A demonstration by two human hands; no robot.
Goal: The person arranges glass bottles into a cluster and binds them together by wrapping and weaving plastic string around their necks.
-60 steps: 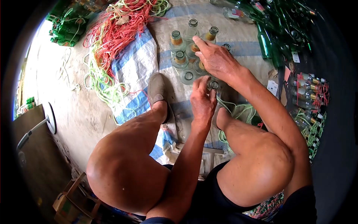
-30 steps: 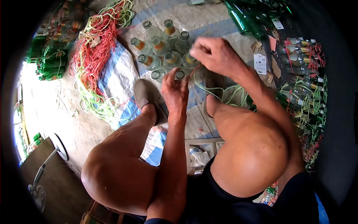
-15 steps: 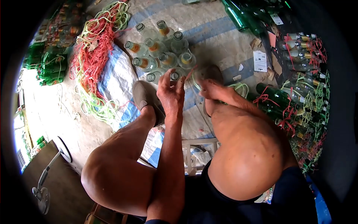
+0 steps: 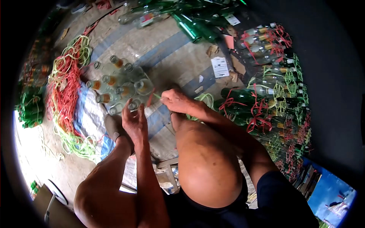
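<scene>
A: Head view. Grips?
B: Bottle cluster (image 4: 124,90) upright on sheet (image 4: 163,53). My left grip (image 4: 135,123): half-spread at its near edge, contact unclear. My right grip (image 4: 176,102): apparently pinched on cord (image 4: 157,96), right of cluster.
A: Risk?
B: Uneven pull could topple bottles.

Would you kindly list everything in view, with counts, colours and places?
upright glass bottles: ten, clear, left of centre
thin strand: one, green, beside them
lying glass bottles: several, mostly green, top
tied bottle bundles: many, clear and green, both sides
tangled string pile: one, red and pale green, left
printed paper labels: two, white, upper right
rectangular card: one, pink, between them
torn cardboard: several, brown, upper right
striped ground sheeting: uncounted, pale and blue, beneath bottles
flat panel: one, mostly blue, bottom right
left hand: one, bare, at nearest bottles
right hand: one, bare, at the strand
legs: two, bare, bottom
</scene>
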